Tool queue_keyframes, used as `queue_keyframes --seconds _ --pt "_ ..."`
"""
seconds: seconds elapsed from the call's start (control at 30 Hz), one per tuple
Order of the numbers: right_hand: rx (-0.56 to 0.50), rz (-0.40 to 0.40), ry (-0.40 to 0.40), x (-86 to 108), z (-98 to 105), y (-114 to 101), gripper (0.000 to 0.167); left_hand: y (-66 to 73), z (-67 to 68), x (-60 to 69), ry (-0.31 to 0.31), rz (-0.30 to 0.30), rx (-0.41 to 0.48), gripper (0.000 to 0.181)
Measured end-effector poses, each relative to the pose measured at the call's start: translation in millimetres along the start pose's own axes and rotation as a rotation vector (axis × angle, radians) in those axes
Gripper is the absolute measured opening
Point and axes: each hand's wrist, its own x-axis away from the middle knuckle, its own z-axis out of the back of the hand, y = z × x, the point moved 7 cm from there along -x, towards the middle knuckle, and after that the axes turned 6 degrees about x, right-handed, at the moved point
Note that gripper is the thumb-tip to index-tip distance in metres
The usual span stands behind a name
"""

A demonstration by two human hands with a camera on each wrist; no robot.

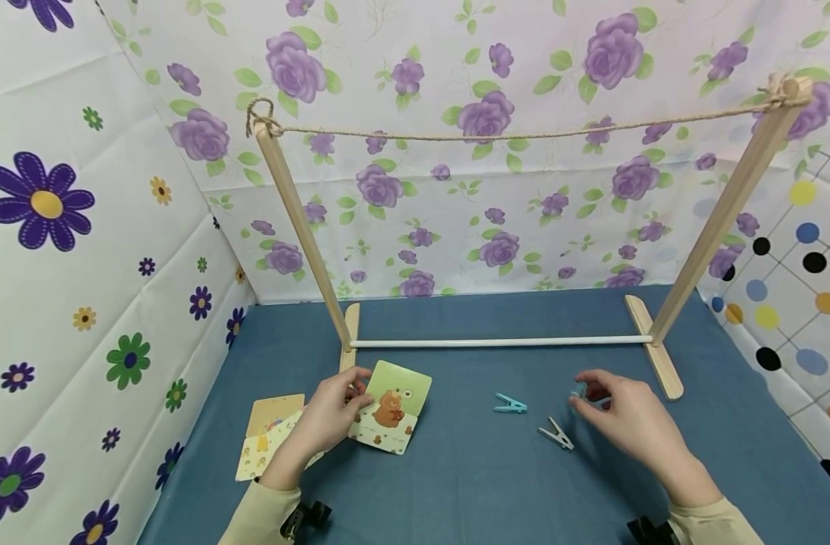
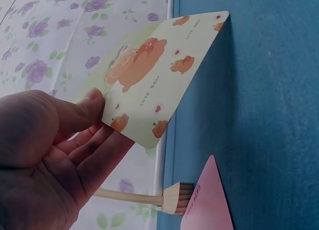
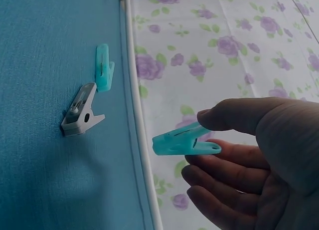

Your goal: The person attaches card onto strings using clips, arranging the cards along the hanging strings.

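Pinching the card (image 1: 393, 409) by 1 edge, left hand (image 1: 329, 410) should grip lightly, avoiding creases; right hand (image 1: 631, 421) pinches teal clip (image 3: 174, 143) by its handles.

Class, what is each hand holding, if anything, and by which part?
The left hand pinches the bear card by one side edge; the right hand pinches a turquoise clothespin by its handle ends.

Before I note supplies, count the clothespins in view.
3: one turquoise clothespin in the right hand, a second turquoise clothespin on the blue cloth, and a white clothespin near it.
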Motion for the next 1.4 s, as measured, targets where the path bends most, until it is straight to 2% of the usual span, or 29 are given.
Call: queue_keyframes --seconds 0.1,0.17,0.37,0.57,0.83,1.13,1.4 --pt "-0.012 0.0 0.019 -0.3 1.8 -1.0 0.034 1.0 1.0 0.6 0.024 -0.021 -0.007 0.013" --pt "-0.015 0.002 0.025 -0.5 2.4 -1.6 0.034 1.3 1.4 1.0 0.033 -0.032 -0.005 0.011" --pt "0.009 0.035 0.036 -0.6 3.3 -6.3 0.046 -2.5 1.4 2.4 0.049 -0.024 0.02 0.007" --pt "-0.014 0.04 0.043 -0.7 3.2 -7.2 0.033 -4.7 1.9 5.8 0.072 -0.013 0.107 0.007" --pt "-0.021 0.042 0.041 -1.5 1.7 -9.0 0.037 -10.2 -1.6 6.4 0.103 0.002 0.189 0.006" --pt "-0.008 0.057 0.053 -3.9 1.4 -12.3 0.032 -10.7 -4.7 4.4 0.134 -0.006 0.209 0.005" --pt "-0.007 0.085 0.062 -3.1 -0.2 -14.4 0.038 -10.7 -6.3 4.3 0.143 -0.028 0.223 0.004"
